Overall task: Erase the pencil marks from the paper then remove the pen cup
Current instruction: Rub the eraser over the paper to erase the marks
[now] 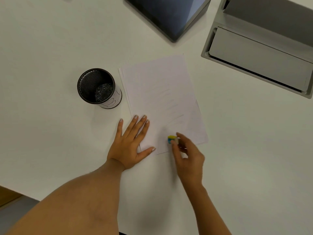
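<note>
Now eraser pinched in right hand fingers, on paper.

Bare forearms, left hand and right hand, slim fingers (pale rounded nails)

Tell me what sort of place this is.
Likely an office or study desk: a white table with a black mesh pen cup beside a sheet of paper, and a dark tablet and a grey desk tray at the far side.
</note>
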